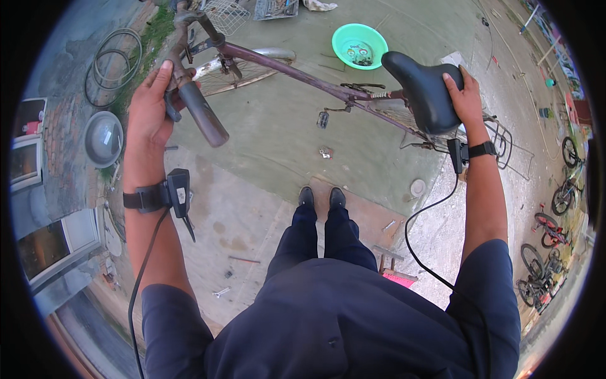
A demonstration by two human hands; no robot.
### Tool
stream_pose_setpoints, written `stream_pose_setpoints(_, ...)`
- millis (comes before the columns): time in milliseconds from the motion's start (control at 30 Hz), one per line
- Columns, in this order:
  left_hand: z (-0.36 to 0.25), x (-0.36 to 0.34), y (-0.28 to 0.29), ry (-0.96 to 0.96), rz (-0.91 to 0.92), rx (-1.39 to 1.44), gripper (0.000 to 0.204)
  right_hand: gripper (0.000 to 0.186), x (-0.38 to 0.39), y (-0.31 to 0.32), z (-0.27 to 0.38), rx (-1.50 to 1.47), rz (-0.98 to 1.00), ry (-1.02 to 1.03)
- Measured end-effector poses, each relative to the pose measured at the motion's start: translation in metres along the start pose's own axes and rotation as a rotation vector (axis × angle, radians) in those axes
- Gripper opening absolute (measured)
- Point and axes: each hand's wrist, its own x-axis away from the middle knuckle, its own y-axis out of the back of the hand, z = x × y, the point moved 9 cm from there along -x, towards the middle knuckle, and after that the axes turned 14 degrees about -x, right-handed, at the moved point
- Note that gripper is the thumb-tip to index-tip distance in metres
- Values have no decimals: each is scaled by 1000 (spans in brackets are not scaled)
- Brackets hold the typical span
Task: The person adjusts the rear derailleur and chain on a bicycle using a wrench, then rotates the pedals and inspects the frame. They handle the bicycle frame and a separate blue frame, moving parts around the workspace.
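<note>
An old bicycle with a worn purple-brown frame (290,76) stands across in front of me, its handlebar to the left and its seat to the right. My left hand (150,106) is closed around the handlebar, by the brake lever and the dark handlebar grip (205,117); some of its fingers are hidden behind the bar. At the other end, my right hand (466,100) grips the right edge of the black saddle (421,95). A pedal (322,119) hangs below the frame. The front wheel (252,68) is partly visible.
Beyond the frame sits a green basin (360,42) with small dark parts inside. A metal basin (103,139) and loose tyres (113,63) lie on the left. Wrenches (221,292) and a small wooden stool (388,259) are near my legs. Several bicycles (548,227) line the far right.
</note>
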Motion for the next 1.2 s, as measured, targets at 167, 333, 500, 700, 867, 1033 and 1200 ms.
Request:
stream_pose_setpoints(167,-5,-11,-5,-22,19,-28,38,75,34,0,33,152,-138,254)
stream_pose_setpoints(333,-7,-27,-12,-54,66,7,38,78,36,0,35,161,-172,271)
stream_pose_setpoints(500,-3,-40,-14,-38,104,46,39,79,30,-3,26,199,-162,260)
stream_pose_setpoints(700,1,-34,-13,-27,110,82,38,81,33,-5,19,173,-137,225)
stream_pose_setpoints(867,5,-23,-7,-7,28,160,33,82,56,14,7,81,-156,217)
stream_pose_setpoints(1033,8,-9,-11,-21,61,206,34,76,107,47,-38,19,-166,97)
stream_pose_setpoints(1200,19,-2,-11,-4,38,209,42,69,171,69,-86,59,-188,-46)
